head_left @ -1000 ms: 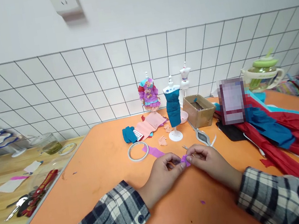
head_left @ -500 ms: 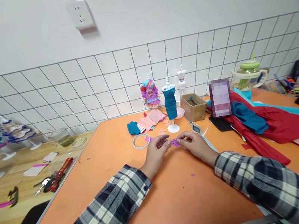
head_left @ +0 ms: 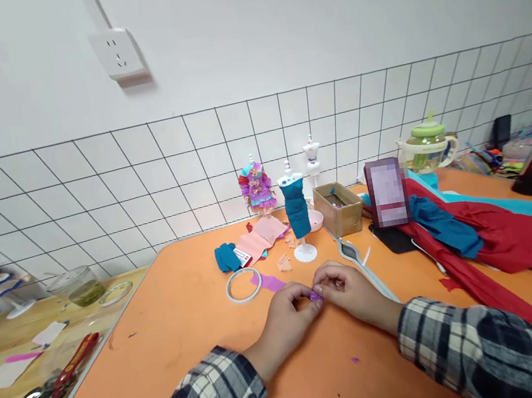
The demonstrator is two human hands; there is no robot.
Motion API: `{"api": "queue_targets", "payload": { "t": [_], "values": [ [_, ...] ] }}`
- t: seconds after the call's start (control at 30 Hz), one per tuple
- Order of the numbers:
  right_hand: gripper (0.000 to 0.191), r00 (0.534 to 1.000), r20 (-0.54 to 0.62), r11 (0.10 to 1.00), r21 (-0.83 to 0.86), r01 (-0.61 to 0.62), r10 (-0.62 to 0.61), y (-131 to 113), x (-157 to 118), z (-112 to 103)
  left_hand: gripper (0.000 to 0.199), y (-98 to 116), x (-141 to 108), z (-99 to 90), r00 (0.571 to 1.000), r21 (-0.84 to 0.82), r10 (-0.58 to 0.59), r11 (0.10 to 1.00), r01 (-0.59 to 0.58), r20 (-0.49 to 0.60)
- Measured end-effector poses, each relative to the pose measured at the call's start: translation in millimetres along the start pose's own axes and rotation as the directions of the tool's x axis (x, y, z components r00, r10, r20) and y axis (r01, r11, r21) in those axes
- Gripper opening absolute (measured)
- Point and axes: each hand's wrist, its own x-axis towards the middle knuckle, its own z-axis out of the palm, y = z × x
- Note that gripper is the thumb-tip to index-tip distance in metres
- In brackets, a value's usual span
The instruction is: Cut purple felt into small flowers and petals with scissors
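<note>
A small gathered purple piece (head_left: 315, 296), perhaps crepe paper or cloth, is pinched between the fingertips of my left hand (head_left: 289, 316) and my right hand (head_left: 348, 290). Both hands are closed and meet just above the orange table (head_left: 189, 319). Fingers hide most of the piece. Behind them stands a small white mannequin wearing a teal wrapped dress (head_left: 296, 207). A roll of double-sided tape (head_left: 244, 285) lies to the left, with a flat purple strip (head_left: 272, 283) beside it. A purple scrap (head_left: 355, 360) lies nearer to me.
At the back are a dressed purple doll form (head_left: 257, 187), a bare mannequin (head_left: 311, 158), a cardboard box (head_left: 338, 209) and pink sheets (head_left: 266, 231). Scissors (head_left: 350, 251) lie right of the mannequin. A phone (head_left: 387, 192), red fabric (head_left: 508, 231) and a teapot (head_left: 428, 148) occupy the right.
My left hand has closed in, and its fingertips now meet the purple piece that my right hand was holding. The view has shifted, so things appear lower and farther left.
</note>
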Motion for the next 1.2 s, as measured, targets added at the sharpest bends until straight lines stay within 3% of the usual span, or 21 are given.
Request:
{"api": "queue_targets", "payload": {
  "t": [0.1,0.23,0.37,0.57,0.8,1.0,1.2],
  "values": [
    [0.017,0.999,-0.036,1.000,0.011,0.000,0.000,0.9,0.8,-2.9,0.022,3.3,-0.8,-1.6,1.000,-0.018,-0.005,1.000,0.005,0.027],
    [0.023,0.993,-0.078,0.994,0.076,-0.083,0.089,2.3,0.0,-5.8,0.048,7.5,0.8,-2.9,1.000,-0.078,-0.019,0.997,0.021,0.020],
    [0.025,0.991,-0.074,0.992,0.074,-0.103,0.108,4.7,-2.9,-4.8,0.029,8.7,2.8,-1.9,0.999,-0.091,-0.038,0.995,0.037,-0.013],
    [0.027,0.985,-0.015,0.974,0.151,-0.169,0.173,1.3,-7.4,-6.4,0.022,10.7,1.6,-1.4,0.998,-0.128,-0.064,0.990,0.062,-0.010],
    [0.020,0.993,0.019,0.993,-0.007,-0.114,0.114,1.0,-6.9,-6.5,0.021,14.0,-1.6,-4.1,0.997,-0.112,-0.079,0.991,0.076,-0.022],
    [0.027,0.977,0.052,0.967,0.145,-0.211,0.206,2.3,-5.0,-5.0,0.024,7.1,0.0,-4.9,0.993,-0.112,-0.109,0.988,0.104,-0.042],
    [0.026,0.974,0.021,0.963,0.146,-0.225,0.225,3.0,-5.4,-3.1,0.033,12.2,0.0,-8.1,0.995,-0.161,-0.096,0.983,0.088,-0.041]
  ]
}}
